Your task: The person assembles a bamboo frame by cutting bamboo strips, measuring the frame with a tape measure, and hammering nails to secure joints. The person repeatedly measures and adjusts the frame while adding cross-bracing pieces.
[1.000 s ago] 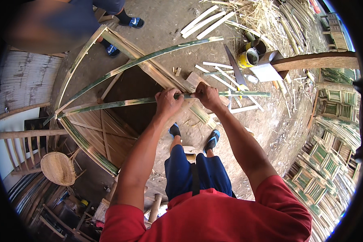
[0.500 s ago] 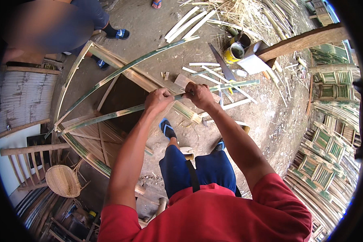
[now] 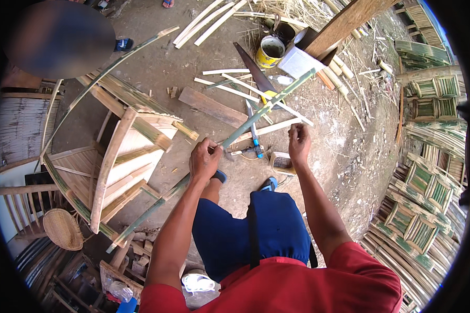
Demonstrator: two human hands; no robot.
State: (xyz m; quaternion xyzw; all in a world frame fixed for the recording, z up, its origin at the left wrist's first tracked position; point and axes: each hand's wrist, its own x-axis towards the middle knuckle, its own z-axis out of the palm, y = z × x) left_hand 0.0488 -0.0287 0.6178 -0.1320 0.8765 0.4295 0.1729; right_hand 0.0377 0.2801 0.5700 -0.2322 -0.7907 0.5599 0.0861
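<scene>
My left hand (image 3: 203, 159) is closed around a long green bamboo strip (image 3: 245, 124), gripping it near its middle. The strip slants from the lower left, beside a bamboo furniture frame (image 3: 112, 169), up to the right over the floor. My right hand (image 3: 299, 143) is off the strip, to its right. Its fingers are curled together, and nothing shows in them. The slatted frame stands tilted left of my left hand. A thin curved bamboo strip (image 3: 96, 78) rises in an arc over it.
Ahead lie a saw (image 3: 251, 68), pale strips (image 3: 227, 86), a wooden board (image 3: 214, 107) and a blue-handled tool (image 3: 257, 150). Beyond stands a yellow bucket (image 3: 270, 51) next to a wooden post (image 3: 350, 26). Bamboo panels (image 3: 412, 235) line the right. A person (image 3: 62, 36) is at upper left.
My right hand has let go of the strip and moved right. The strip has swung steeper, its lower end nearer me. The furniture frame now shows its slatted side, and the view has shifted.
</scene>
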